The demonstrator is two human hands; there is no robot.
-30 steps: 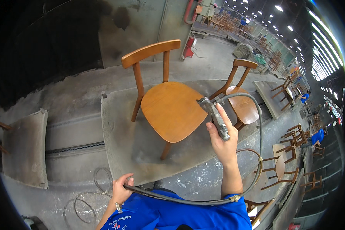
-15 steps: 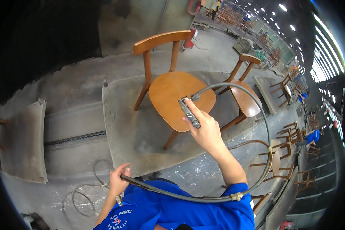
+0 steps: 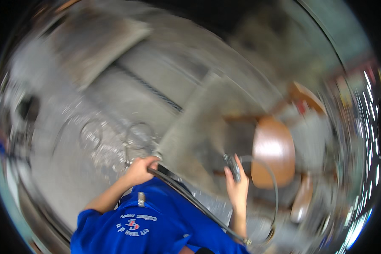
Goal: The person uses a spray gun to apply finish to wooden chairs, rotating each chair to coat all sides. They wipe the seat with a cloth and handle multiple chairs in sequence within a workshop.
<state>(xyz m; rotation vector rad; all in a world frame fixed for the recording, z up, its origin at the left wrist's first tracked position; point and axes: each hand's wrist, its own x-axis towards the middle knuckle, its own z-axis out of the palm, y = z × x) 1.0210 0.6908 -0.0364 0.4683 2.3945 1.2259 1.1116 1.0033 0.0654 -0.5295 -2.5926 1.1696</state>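
My right hand [image 3: 238,188] is closed around a dark spray gun [image 3: 231,168], held in front of my body just left of a brown wooden chair [image 3: 273,154]. From the gun a grey hose [image 3: 276,190] loops round to the right. A faint, blurred brownish haze lies beyond the gun's front end. My left hand [image 3: 140,171] grips the dark hose [image 3: 190,199] that runs diagonally across my blue shirt. The chair, smeared by motion, stands on a grey board [image 3: 186,131], and its curved backrest points to the far right.
Part of a second brown chair [image 3: 302,199] shows at the right. Another grey board [image 3: 101,46] lies at the far left, with a dark slotted strip [image 3: 150,89] between the boards. Loose coils of hose [image 3: 91,135] lie on the floor at the left.
The view has swung left, so the chairs now appear farther right and turned. My right hand has moved the spray gun from over the seat to beside it. My left hand still grips the hose.
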